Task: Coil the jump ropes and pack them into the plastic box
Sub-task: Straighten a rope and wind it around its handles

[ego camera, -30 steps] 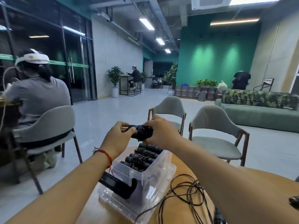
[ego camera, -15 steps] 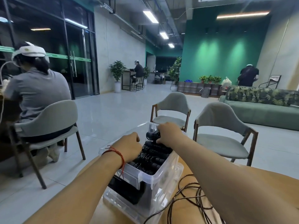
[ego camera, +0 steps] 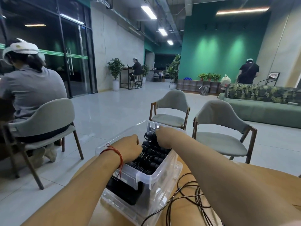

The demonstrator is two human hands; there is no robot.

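Note:
A clear plastic box (ego camera: 164, 170) stands on a wooden table (ego camera: 184, 211), packed with several black coiled jump ropes (ego camera: 152, 158). At the box's far end lies one more coiled jump rope (ego camera: 149, 135), and both hands are on it. My left hand (ego camera: 130, 149), with a red string at the wrist, curls its fingers over the rope's near left side. My right hand (ego camera: 164, 136) grips it from the right, fingertips close to the far wall. A loose black jump rope (ego camera: 192, 194) sprawls on the table to the right of the box.
The box sits on a clear lid (ego camera: 123, 207) near the table's left edge. Two grey chairs (ego camera: 172, 108) (ego camera: 223, 126) stand beyond the table. A person sits in a chair (ego camera: 40, 121) at the left. A green sofa (ego camera: 263, 110) is at the far right.
Both hands carried the coiled rope from above the box down into its far end. My view has tilted and the box now looks closer.

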